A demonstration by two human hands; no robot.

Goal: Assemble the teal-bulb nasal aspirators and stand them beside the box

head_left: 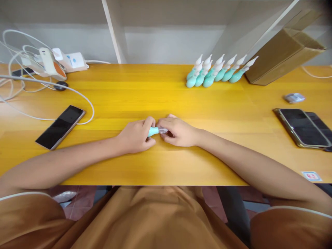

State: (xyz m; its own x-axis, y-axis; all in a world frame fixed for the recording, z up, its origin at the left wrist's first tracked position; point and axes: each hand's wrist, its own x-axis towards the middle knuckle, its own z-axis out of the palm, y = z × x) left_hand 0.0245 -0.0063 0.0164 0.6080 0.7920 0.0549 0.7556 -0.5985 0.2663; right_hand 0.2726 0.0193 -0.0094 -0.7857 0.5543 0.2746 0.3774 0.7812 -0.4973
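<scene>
Both hands meet at the middle of the yellow wooden table [166, 162]. My left hand [137, 135] grips the teal bulb end of a small teal-and-clear aspirator [153, 131]. My right hand [177, 131] pinches its clear tip end. The piece lies low over the tabletop, mostly hidden by my fingers. Far behind, at the back right, stands a cluster of several matching teal bulbs with white tips [216, 72].
A dark phone [61, 126] lies at the left with white cables [33, 114] and chargers [55, 62] behind it. Two phones [302, 127] lie at the right, near a small grey object [294, 98]. A cardboard box [284, 57] leans at the back right. A sticker [312, 176] marks the front right edge.
</scene>
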